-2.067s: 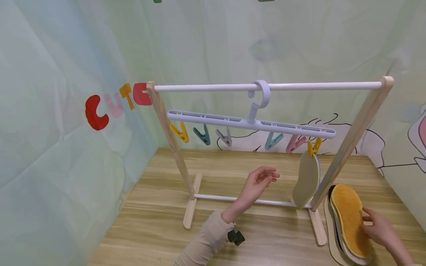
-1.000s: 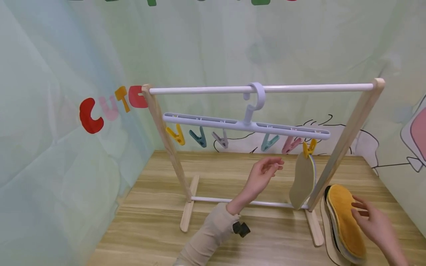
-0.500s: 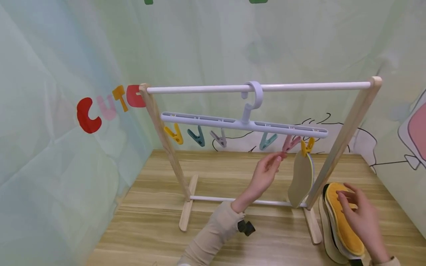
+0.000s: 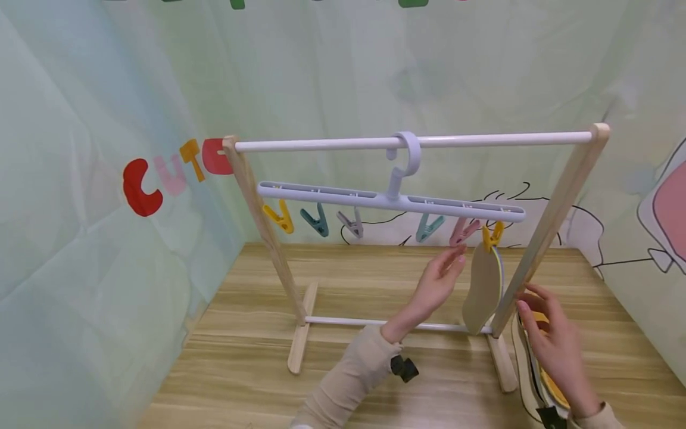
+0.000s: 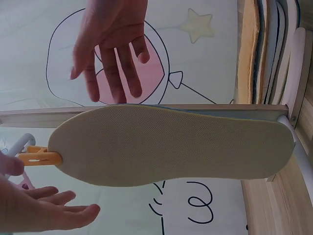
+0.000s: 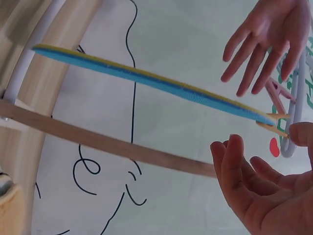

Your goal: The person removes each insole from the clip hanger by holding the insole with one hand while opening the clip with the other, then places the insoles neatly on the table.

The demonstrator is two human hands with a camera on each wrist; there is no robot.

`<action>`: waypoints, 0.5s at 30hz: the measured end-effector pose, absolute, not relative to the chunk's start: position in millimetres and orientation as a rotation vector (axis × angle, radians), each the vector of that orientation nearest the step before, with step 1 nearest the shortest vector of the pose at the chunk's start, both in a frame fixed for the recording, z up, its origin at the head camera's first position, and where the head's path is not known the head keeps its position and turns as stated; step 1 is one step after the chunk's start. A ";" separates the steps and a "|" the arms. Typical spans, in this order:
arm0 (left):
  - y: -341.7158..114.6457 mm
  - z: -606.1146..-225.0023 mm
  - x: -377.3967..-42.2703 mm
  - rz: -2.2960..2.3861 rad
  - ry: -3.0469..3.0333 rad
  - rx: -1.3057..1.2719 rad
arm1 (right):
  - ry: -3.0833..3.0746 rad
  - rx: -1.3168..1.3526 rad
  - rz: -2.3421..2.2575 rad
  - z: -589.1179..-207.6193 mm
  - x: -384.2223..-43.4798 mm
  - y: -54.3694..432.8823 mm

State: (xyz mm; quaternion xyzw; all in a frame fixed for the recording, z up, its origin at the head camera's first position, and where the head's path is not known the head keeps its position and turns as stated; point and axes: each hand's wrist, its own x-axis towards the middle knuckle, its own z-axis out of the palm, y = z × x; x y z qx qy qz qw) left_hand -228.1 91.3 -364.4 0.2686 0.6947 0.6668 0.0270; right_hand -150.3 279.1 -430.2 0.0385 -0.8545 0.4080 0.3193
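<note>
In the head view a beige-faced insole (image 4: 482, 289) hangs upright from the yellow clothespin (image 4: 492, 236) at the right end of a lavender hanger (image 4: 393, 199). My left hand (image 4: 436, 283) is held left of the insole, fingertips just under the pink clothespin (image 4: 464, 231), holding nothing. Beyond the rack's right post, my right hand (image 4: 552, 342) hovers with bent, relaxed fingers over the stacked insoles (image 4: 554, 390), covering much of them. The right wrist view shows the hanging insole (image 6: 146, 78) edge-on, blue and yellow, between both hands.
The white top rod (image 4: 321, 144) of a wooden rack carries the hanger. Its right post (image 4: 552, 232) stands between the hanging insole and my right hand. Teal (image 4: 429, 228), grey (image 4: 352, 223) and other clothespins hang leftward. A printed curtain (image 4: 321, 77) stands behind.
My right hand has left the orange insole on the stack and moved up and left toward the rack's post. My left hand has risen slightly rightward toward the pink clothespin. The view has shifted slightly.
</note>
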 end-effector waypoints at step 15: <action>107.8 -363.4 -223.9 1.765 2.172 0.763 | -2.224 0.142 1.030 -408.8 -149.0 240.3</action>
